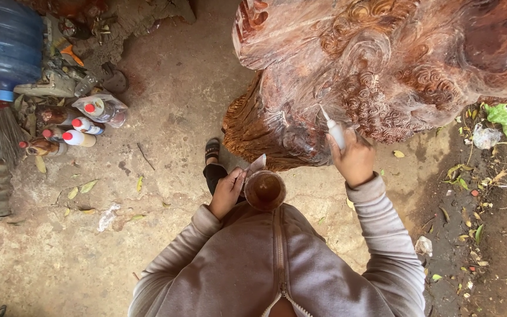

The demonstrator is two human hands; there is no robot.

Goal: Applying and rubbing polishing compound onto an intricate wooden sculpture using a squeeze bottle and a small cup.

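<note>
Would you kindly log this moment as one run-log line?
left hand: holds round brown cup | right hand: grip on white nozzle-tipped squeeze bottle, tip at carved reddish wood sculpture | ground: dirt

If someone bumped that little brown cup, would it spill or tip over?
Probably it would spill: the cup looks open-topped, with brown liquid near its rim. It seems light, since the left hand alone grips it. It rests on nothing, so a bump would likely tilt it.
</note>
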